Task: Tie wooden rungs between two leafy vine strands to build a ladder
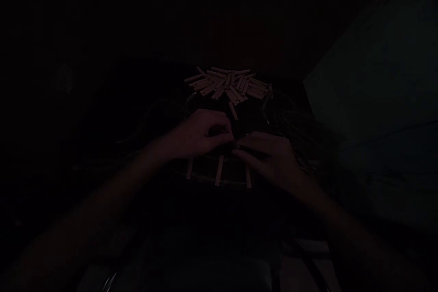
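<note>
The view is very dark. My left hand (200, 134) and my right hand (273, 153) meet near the middle, their fingertips almost touching. Thumb and fingers are pinched together on each; what is between them is too small and dim to name. Just below the hands, three short wooden sticks (219, 171) stand side by side, spaced apart. A thin cord (201, 177) runs across their lower ends. My hands partly cover the upper ends of the outer sticks.
Beyond my hands lies a heap of short wooden sticks (226, 84), with holes at some ends. One loose stick (233, 111) lies nearer. Dim strands of cord (294, 121) spread to the right. A pale surface (376, 77) slants along the right side.
</note>
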Tool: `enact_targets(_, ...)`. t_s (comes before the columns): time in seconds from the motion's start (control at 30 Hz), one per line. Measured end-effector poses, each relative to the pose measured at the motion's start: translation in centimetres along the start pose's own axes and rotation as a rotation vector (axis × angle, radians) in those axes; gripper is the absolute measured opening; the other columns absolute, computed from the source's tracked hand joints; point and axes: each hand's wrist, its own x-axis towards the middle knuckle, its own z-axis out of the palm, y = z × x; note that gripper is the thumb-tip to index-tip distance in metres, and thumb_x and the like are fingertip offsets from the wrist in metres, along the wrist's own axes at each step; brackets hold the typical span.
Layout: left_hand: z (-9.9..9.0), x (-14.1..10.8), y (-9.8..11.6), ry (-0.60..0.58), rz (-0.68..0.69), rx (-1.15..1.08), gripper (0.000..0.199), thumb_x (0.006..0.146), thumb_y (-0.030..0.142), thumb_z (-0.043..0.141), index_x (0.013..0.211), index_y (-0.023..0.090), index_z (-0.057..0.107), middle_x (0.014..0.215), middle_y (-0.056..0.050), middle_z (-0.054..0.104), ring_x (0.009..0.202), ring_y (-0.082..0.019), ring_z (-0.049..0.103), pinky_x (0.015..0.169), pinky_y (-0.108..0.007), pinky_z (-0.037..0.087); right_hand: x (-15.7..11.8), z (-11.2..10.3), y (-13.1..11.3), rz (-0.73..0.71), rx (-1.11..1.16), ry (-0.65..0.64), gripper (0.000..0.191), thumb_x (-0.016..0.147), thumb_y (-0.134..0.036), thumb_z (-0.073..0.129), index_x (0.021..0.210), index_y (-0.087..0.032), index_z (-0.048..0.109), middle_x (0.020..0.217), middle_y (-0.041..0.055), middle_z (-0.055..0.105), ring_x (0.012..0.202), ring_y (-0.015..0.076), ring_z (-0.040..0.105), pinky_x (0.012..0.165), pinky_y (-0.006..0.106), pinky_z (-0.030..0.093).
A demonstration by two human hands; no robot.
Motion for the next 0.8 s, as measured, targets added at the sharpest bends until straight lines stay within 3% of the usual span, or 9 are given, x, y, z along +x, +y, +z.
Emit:
enact_targets(0.33, 0.02, -0.04, -0.25, 0.005, 0.055, 0.080, 0.019, 0.094, 0.026, 0.058, 0.082, 0.015, 0.068, 0.084, -0.002, 0.063, 0.079, -0.016, 0.058, 0.073, -0.028, 0.041, -0.06, 0.29, 0.22, -0.002, -0.044, 0.031, 0.011, 0.093, -0.027, 0.075, 0.101, -0.021, 0.078, 0.097, 0.0048, 0.081, 0.088, 0.0206, 0.077, 0.077, 0.032, 0.059)
enact_targets(0.6, -0.26, -0.47, -0.55, -0.061, 0.080, 0.354, 0.016, 0.093, 0.022, 0.054, 0.092, 0.018, 0.069, 0.093, -0.003, 0.071, 0.096, -0.022, 0.061, 0.092, -0.039, 0.033, -0.10, 0.26, 0.62, 0.096, 0.013, -0.001, 0.010, 0.090, -0.017, 0.076, 0.099, -0.021, 0.077, 0.101, 0.0020, 0.081, 0.091, 0.0201, 0.078, 0.081, 0.031, 0.056)
enact_targets(0.8, 0.29, -0.58, -0.57, -0.133, 0.095, 0.354, 0.018, 0.097, 0.026, 0.055, 0.094, 0.019, 0.072, 0.092, -0.003, 0.073, 0.094, -0.020, 0.064, 0.097, -0.041, 0.031, -0.16, 0.32, 0.64, 0.110, -0.022, -0.027, 0.008, 0.090, -0.018, 0.077, 0.096, -0.022, 0.077, 0.100, 0.0011, 0.081, 0.089, 0.0206, 0.077, 0.079, 0.032, 0.053)
